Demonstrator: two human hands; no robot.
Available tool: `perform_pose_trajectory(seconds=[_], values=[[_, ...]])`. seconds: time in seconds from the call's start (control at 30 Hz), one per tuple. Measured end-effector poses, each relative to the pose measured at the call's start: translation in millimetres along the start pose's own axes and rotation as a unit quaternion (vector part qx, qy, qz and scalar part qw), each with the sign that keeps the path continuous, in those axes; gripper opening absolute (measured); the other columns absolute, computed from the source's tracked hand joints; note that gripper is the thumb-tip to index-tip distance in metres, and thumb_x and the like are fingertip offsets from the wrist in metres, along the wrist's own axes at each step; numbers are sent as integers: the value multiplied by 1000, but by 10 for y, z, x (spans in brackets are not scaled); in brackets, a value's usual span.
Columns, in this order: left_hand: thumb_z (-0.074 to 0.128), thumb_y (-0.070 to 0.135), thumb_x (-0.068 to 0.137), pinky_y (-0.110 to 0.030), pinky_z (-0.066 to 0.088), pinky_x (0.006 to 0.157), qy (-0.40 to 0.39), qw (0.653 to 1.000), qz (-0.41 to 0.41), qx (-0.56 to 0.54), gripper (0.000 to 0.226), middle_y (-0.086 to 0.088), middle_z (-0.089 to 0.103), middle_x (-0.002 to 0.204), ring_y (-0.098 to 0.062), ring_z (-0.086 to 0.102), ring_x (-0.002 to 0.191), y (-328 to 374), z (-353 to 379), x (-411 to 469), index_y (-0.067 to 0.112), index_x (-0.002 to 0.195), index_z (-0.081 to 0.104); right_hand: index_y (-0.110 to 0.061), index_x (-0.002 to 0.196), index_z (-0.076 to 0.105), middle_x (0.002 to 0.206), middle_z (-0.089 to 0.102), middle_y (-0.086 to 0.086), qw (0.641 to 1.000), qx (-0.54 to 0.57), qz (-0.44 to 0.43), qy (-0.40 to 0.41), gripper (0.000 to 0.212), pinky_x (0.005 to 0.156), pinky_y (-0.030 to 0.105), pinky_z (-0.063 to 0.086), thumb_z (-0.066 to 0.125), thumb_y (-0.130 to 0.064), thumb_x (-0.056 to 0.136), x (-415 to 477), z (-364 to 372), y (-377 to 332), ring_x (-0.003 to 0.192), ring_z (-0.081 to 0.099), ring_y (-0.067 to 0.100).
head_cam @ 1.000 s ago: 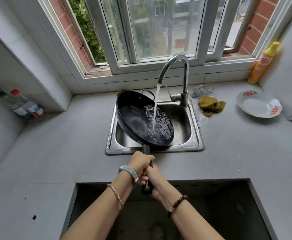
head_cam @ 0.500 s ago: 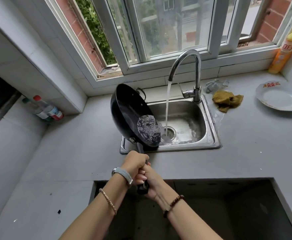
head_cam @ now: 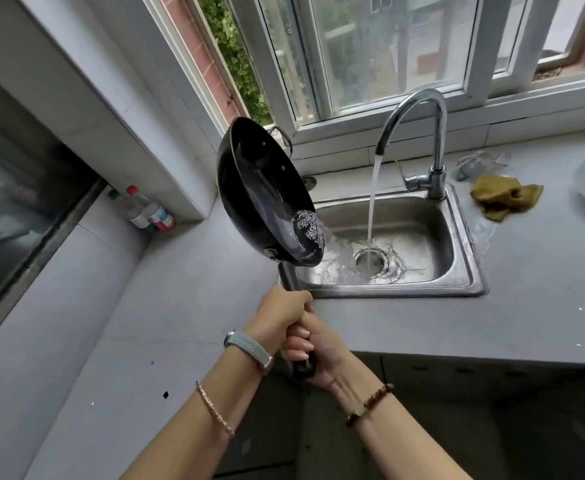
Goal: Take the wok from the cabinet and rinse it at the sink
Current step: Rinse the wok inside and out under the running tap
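Both hands, left hand (head_cam: 280, 322) and right hand (head_cam: 322, 355), wrapped tight on the wok (head_cam: 267, 199) handle. Wok sits up and ahead of the grip, tipped steeply, dumping water into the sink (head_cam: 457, 244). Keep its low rim over the basin, clear of the worktop (head_cam: 197, 306).
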State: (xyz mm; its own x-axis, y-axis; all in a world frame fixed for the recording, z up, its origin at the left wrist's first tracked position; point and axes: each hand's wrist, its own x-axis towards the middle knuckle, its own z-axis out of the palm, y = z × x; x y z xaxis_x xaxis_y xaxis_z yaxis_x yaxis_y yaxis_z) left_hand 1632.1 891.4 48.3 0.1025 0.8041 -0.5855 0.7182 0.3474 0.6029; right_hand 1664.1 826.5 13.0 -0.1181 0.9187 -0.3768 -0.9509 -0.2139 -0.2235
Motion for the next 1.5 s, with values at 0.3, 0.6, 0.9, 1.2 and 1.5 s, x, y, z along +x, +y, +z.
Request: perform_pose_trajectory(seconds=[0.3, 0.6, 0.9, 1.2, 1.5], values=[[61, 10, 72, -31, 49, 52, 29, 997, 73, -8, 7, -11, 62, 67, -23, 54, 46, -37, -30, -125, 9, 75, 54, -20, 34, 46, 30, 29, -11, 999, -22, -4, -37, 55, 25, 11, 20, 44, -16, 89, -195, 66, 5, 20, 29, 2], [60, 20, 64, -46, 58, 74, 43, 995, 92, 2, 26, -17, 69, 86, -32, 65, 72, -27, 36, -250, 9, 87, 54, -18, 33, 44, 27, 31, -10, 997, 19, 0, -71, 47, 23, 12, 24, 65, -27, 74, -298, 31, 15, 19, 31, 3], [58, 19, 65, -48, 57, 73, 47, 996, 75, -2, 23, -16, 68, 88, -30, 61, 69, 31, 69, -324, 13, 85, 49, -16, 35, 44, 29, 35, -9, 993, 58, 5, -106, 54, 23, 13, 27, 96, -25, 44, -285, -7, 1, 20, 35, 4], [57, 24, 57, -51, 58, 76, 51, 996, 68, 2, 31, -14, 67, 87, -32, 63, 73, 66, 78, -294, 15, 86, 49, -15, 35, 45, 29, 36, -8, 992, 50, 8, -112, 52, 24, 12, 28, 95, -24, 42, -280, 2, -52, 20, 36, 4], [58, 19, 67, -50, 58, 73, 58, 997, 59, 6, 22, -11, 61, 78, -31, 61, 70, 36, 88, -244, 15, 85, 47, -16, 34, 42, 28, 34, -9, 996, 54, 21, -74, 48, 24, 11, 25, 57, -24, 79, -252, -24, -70, 19, 34, 4]])
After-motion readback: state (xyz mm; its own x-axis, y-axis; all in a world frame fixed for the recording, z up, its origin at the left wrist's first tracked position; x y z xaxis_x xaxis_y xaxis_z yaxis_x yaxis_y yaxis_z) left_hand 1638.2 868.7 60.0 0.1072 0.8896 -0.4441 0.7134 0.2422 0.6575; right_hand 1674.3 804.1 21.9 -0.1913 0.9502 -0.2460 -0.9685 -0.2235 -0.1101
